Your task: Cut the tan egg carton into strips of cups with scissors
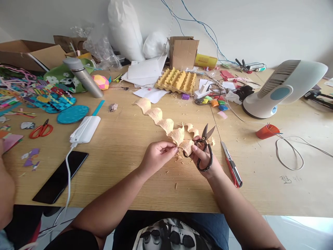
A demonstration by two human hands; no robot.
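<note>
A long wavy strip cut from a yellow egg tray (157, 116) runs from the middle of the table down to my hands. My left hand (161, 154) pinches the strip's lower edge between thumb and fingers. My right hand (204, 158) is closed round black-handled scissors (205, 133), whose blades stand apart and point away from me. Its thumb also presses on the near end of the strip. Behind my right hand lies a smaller curved offcut (191, 129), with shreds scattered on the wood.
A red utility knife (232, 166) lies right of my right hand. Farther back are the egg tray (179, 81), a white fan (275, 90) and an orange cup (267, 131). At left are a phone (61, 177), a power bank (85, 129), red scissors (41, 130) and another person's arm (6, 191).
</note>
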